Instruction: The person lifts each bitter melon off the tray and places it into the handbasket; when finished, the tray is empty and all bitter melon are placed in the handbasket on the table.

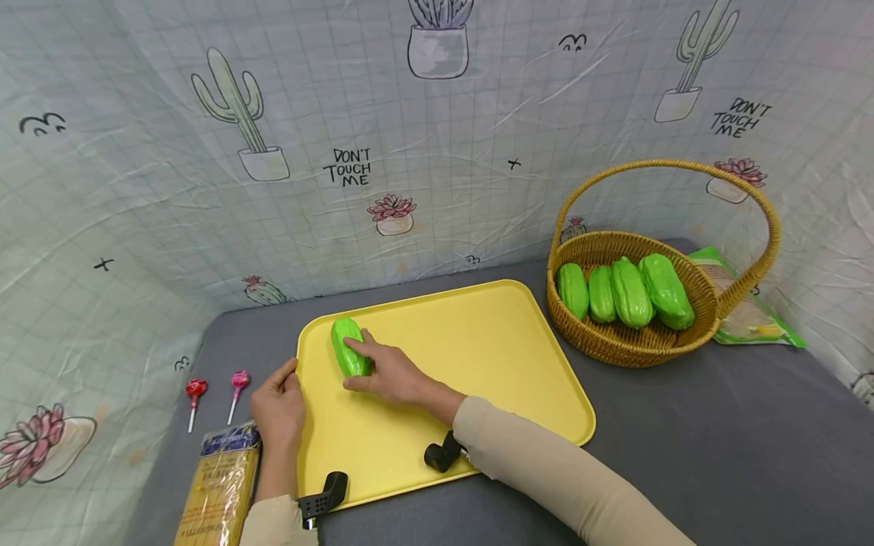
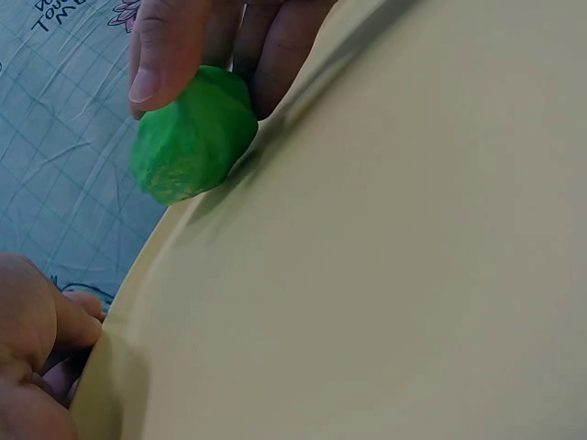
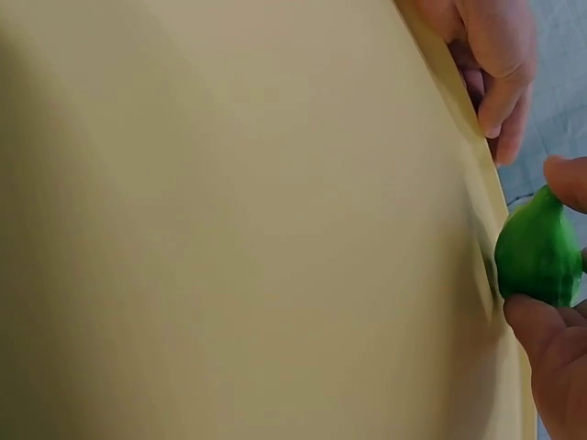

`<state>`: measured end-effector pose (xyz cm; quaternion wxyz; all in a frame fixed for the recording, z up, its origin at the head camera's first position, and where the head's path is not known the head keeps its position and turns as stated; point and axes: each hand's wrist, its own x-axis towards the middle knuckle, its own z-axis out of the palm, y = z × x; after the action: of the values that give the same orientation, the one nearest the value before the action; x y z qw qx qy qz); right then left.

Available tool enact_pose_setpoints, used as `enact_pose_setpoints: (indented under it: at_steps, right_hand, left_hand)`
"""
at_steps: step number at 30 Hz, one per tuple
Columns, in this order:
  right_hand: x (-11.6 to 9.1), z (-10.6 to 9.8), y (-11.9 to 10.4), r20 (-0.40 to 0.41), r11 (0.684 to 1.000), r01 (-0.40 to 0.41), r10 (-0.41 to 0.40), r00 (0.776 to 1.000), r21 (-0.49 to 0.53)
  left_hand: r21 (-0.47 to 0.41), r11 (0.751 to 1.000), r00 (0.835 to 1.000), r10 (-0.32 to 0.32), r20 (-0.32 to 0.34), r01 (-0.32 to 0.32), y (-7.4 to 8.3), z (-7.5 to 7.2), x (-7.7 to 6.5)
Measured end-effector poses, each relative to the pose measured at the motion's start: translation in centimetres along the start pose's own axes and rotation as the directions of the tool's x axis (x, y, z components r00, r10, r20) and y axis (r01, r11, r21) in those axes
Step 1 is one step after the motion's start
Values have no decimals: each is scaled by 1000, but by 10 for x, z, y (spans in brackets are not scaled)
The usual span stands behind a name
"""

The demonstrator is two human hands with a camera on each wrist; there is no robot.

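Observation:
My right hand (image 1: 391, 371) holds a glossy, bright green gourd-like vegetable (image 1: 347, 345) between thumb and fingers. It is over the far left corner of a yellow tray (image 1: 464, 334). In the right wrist view the ridged green vegetable (image 3: 537, 252) shows end-on near the tray's rim. My left hand (image 1: 278, 406) pinches the left rim of the tray. In the left wrist view, the left hand (image 2: 41, 353) appears at that rim, below the vegetable (image 2: 197, 137).
A wicker basket (image 1: 614, 353) with a tall handle, holding several similar green vegetables (image 1: 630, 296), stands right of the tray. A green-edged packet (image 1: 751, 322) lies behind it. At left are a red lollipop (image 1: 196, 388), a pink lollipop (image 1: 240, 381) and a spaghetti pack (image 1: 221, 485).

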<state>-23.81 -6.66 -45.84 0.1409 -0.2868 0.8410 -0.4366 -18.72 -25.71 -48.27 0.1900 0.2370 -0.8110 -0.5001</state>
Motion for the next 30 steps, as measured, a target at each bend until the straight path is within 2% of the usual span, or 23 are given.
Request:
enact_pose_setpoints:
  at_steps: [17, 25, 30]
  right_hand:
    - [-6, -7, -7, -19, 997, -12, 14, 1000, 73]
    - [-17, -21, -11, -11, 986, 18, -17, 1000, 168]
    - [-29, -35, -7, 0, 972, 38, -39, 999, 231]
  left_hand:
    - [23, 1000, 1000, -5, -9, 5, 0, -1, -1]
    - [11, 1000, 1000, -8, -6, 8, -1, -2, 0]
    - [-2, 1000, 1000, -6, -1, 6, -1, -1, 0]
